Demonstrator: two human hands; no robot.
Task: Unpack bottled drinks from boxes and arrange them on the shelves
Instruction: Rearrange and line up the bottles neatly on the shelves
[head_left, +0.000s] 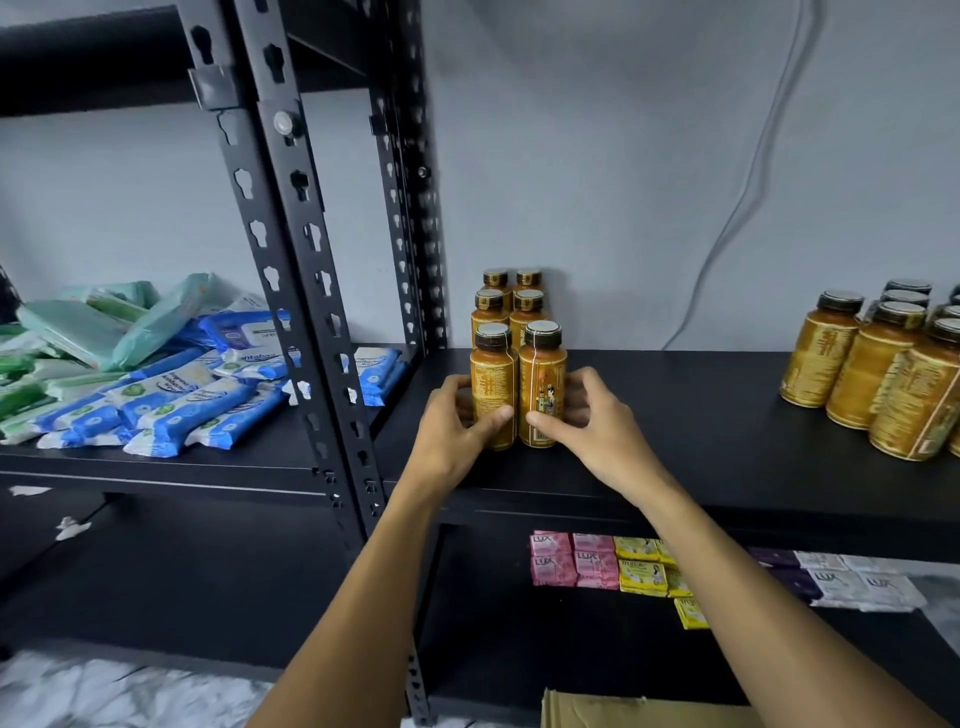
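The black shelf (675, 395) has lots of bare room between the six small bottles (527, 312) and the other bottles (857, 374) far over on the right. The six stand near the shelf's left end, close to the metal post (291, 249), and the back pair is by the wall. The shelf's front edge is near the front pair. All six stand straight up, caps on top, long side going up and down, in three pairs, one behind the other. The left hand (452, 431) wraps its fingers round the left front bottle (493, 384), thumb on its front. The right hand (587, 421) holds the right front bottle (543, 384) the same way. These two bottles touch side by side. Both arms reach forward from below, palms facing each other. Wipe packs (156, 374) lie on the next shelf to the left, soap packs (597, 566) lie on the shelf below, and a cardboard box (639, 709) shows at the bottom.
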